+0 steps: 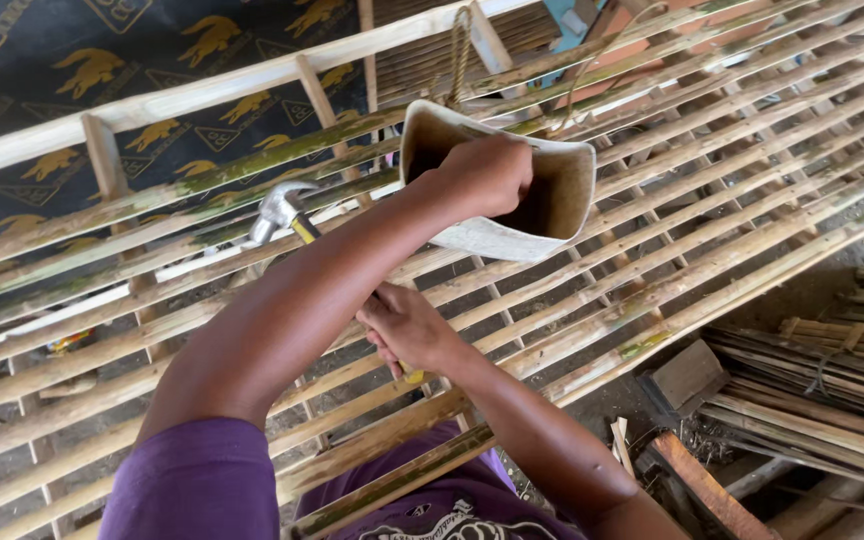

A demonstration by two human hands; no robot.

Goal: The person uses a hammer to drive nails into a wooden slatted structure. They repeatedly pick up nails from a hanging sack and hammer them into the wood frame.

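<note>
My left hand [487,172] reaches into a white open-topped container [562,185] that hangs by a rope [460,55] from a bamboo slat frame [712,130]; its fingers are hidden inside. My right hand [407,328] grips the yellow handle of a claw hammer [285,210], whose metal head rests against the slats to the left. My left forearm crosses over the hammer's handle and hides most of it.
The frame of bamboo slats and wooden crosspieces spans the view. A dark printed sheet [152,60] lies behind it at upper left. Bundles of split bamboo [832,390] and a wooden block [687,375] lie on the ground at lower right.
</note>
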